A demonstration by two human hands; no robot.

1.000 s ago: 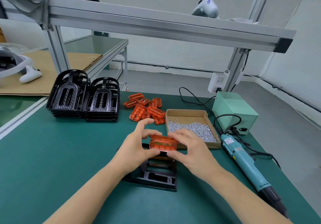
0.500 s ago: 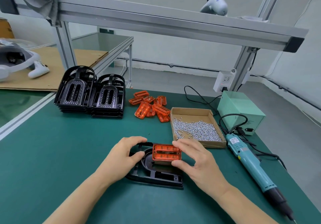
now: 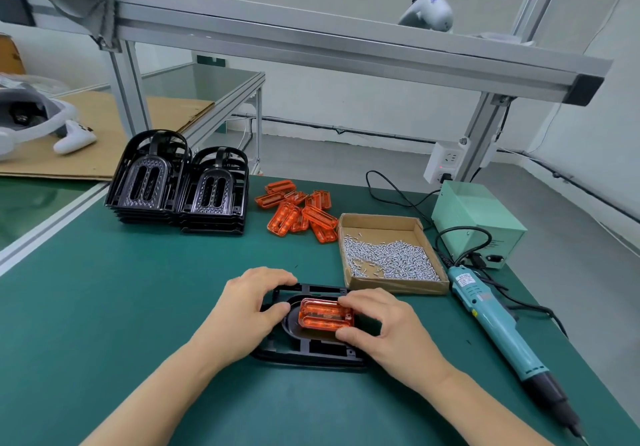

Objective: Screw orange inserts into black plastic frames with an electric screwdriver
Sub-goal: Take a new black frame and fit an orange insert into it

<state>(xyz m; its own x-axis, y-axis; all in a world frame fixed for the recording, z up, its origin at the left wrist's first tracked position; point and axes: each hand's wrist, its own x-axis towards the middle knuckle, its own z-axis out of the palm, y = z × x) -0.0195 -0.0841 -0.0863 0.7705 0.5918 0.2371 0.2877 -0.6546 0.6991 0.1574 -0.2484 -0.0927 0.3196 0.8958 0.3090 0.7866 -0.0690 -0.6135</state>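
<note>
**Orange insert seated in the black frame, both hands on the work**

Orange insert point(image 3: 325, 318) sits in the oval recess of the black frame point(image 3: 313, 354), which lies flat on the green mat point(image 3: 104, 307) close in front of me. My right hand point(image 3: 388, 335) pinches the insert, fingers curled over its far edge and thumb against its near right corner. My left hand point(image 3: 247, 310) grips the frame's left end, fingers curled over the far rim and thumb pressed on the inner edge beside the insert.

Further back I see two stacks of black frames point(image 3: 180, 186) side by side, and just right of them a loose pile of orange inserts point(image 3: 299, 213). A shallow cardboard box point(image 3: 391, 286) holding small silver screws point(image 3: 391, 260) stands just beyond my right hand. The teal electric screwdriver point(image 3: 498, 331) lies on the mat to the right, untouched, its cable running to a pale green power unit point(image 3: 478, 220) behind the box.
</note>
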